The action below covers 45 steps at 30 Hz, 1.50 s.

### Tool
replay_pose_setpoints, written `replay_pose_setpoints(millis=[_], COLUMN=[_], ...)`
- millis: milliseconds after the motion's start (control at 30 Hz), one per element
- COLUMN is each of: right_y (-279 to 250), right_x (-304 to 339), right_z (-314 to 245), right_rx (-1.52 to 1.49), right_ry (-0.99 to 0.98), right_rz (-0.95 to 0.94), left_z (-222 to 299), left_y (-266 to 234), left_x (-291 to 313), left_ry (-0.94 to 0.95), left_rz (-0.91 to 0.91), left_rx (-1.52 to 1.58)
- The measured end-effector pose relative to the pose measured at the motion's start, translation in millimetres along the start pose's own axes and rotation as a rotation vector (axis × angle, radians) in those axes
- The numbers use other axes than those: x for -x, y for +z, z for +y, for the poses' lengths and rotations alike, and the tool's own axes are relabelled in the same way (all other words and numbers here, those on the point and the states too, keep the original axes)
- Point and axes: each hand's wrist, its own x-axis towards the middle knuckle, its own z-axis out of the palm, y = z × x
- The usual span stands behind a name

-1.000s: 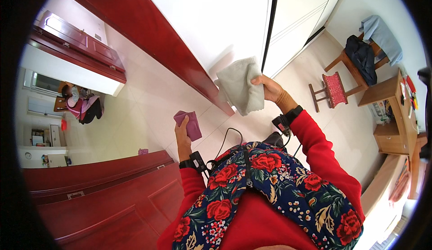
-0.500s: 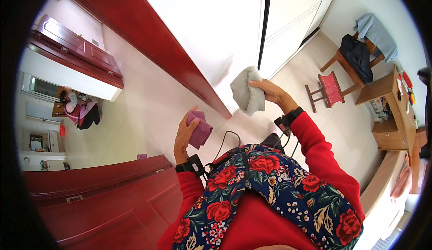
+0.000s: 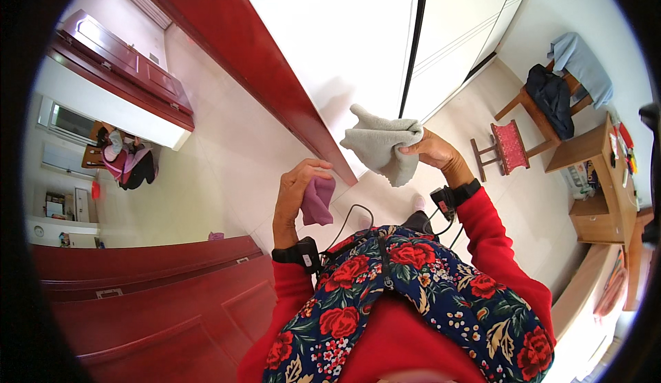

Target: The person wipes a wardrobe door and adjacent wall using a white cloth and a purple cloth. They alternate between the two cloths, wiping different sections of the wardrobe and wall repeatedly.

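Several pale floor tiles (image 3: 220, 135) extend beside glossy red trim (image 3: 267, 73); my left grip (image 3: 295, 187) clamps a limp purple cloth (image 3: 319, 202), my right grip (image 3: 436, 151) pinches a folded, matte grey cloth (image 3: 380, 140).

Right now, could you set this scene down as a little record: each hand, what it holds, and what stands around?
Left hand: holds a purple cloth
Right hand: grips a grey cloth, thumb on top
Cloths: apart, the purple one further left
Ahead: red trim beside a white surface
Right side: red-topped stool, chair, wooden desk
On the chair: dark garment, pale blue cloth
Lower left: red door
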Motion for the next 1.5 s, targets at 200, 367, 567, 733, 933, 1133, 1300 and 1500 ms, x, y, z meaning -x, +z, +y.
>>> replay_pose_setpoints(millis=[200, 367, 567, 733, 933, 1133, 1300, 1500], right_y=[6.8, 14.6, 23.0, 27.0, 28.1, 35.4, 42.5, 47.5], right_x=[1.4, -2.0, -4.0, -8.2, -11.4, -9.1, -5.6, -9.4], right_z=[1.4, 1.2, -0.6, -2.3, -1.1, -4.8, -7.8, -12.0], right_rx=[0.111, 0.271, 0.385, 0.447, 0.494, 0.434, 0.422, 0.553], right_ry=[-0.044, 0.002, -0.027, -0.116, -0.121, -0.105, -0.019, -0.012], right_rz=[-0.071, -0.134, -0.140, -0.109, -0.036, -0.021, -0.076, -0.109], left_z=[13.2, 14.3, 9.6, 14.7, 26.0, 29.3, 25.4, 21.2], left_y=[21.3, 30.4, 33.2, 30.1, 34.1, 31.0, 24.3, 12.8], left_x=[-9.9, -9.4, -8.6, -4.9, 1.3, -3.0, -9.6, -11.4], left_ry=[-0.066, -0.116, 0.026, 0.188, 0.098, 0.001, -0.005, 0.014], left_rz=[-0.029, -0.003, 0.020, 0.083, 0.032, 0.011, 0.056, 0.086], left_rx=[0.075, 0.088, -0.121, -0.236, -0.188, -0.173, -0.196, -0.223])
